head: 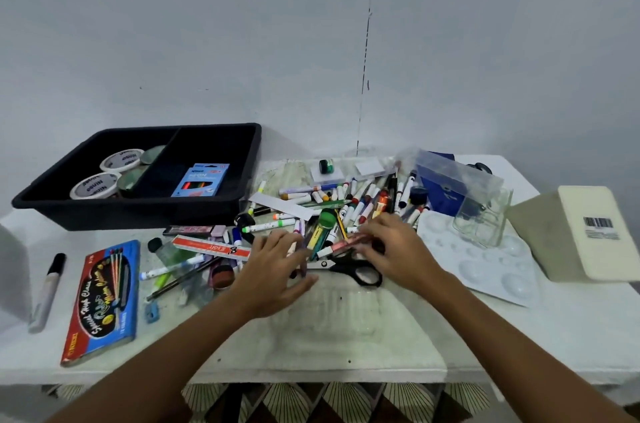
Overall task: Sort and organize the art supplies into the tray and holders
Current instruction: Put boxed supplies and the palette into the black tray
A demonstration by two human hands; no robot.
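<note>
A plain grey wall backs a white worktop strewn with art supplies. The largest thing on it is one black tray at the far left, split into two compartments. The left compartment holds two white tape rolls and two dark round lids or tins beside them; the right compartment holds one blue box of neon pencils leaning upright. At the far right lies one cream block with a barcode label. Beside it sits one white paint palette, and one clear plastic holder stands on the palette's far edge. At the near left lies one red and blue colour-pencil box, flat, with one white marker to its left. In the middle is a loose heap of markers and pens, too many and too tangled to count, with one pair of black-handled scissors at its near edge.

Both hands reach into the heap. The left hand lies spread with fingers loosely bent over the pens; whether it grips one cannot be told. The right hand pinches a pink pen in its fingertips.
</note>
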